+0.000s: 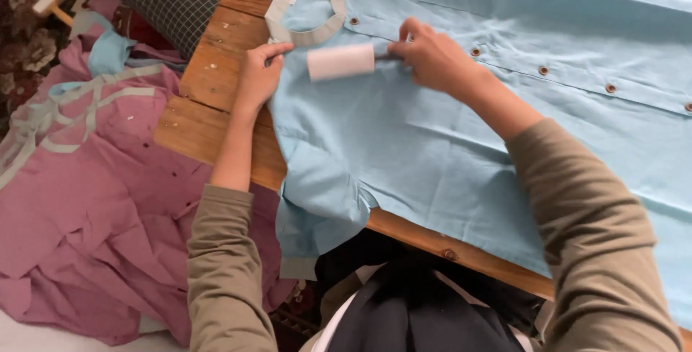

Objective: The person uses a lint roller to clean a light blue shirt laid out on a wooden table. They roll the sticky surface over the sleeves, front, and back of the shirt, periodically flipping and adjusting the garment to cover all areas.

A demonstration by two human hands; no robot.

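White cylindrical lint roller [341,61] lying crosswise on the pale blue buttoned cotton shirt [432,143], long axis running hand to hand. Right hand [432,56] clamped on its right end, fingers together; left hand [258,74] just beside the other end, fingers pressed flat on cloth.

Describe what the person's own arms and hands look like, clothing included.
Both arms wear long olive-green sleeves of soft, creased fabric, pushed up so the forearms are bare. The left hand and right hand are bare too: no gloves, and no rings, watch or bracelet visible. The sleeves are plain, with no visible pattern or markings.
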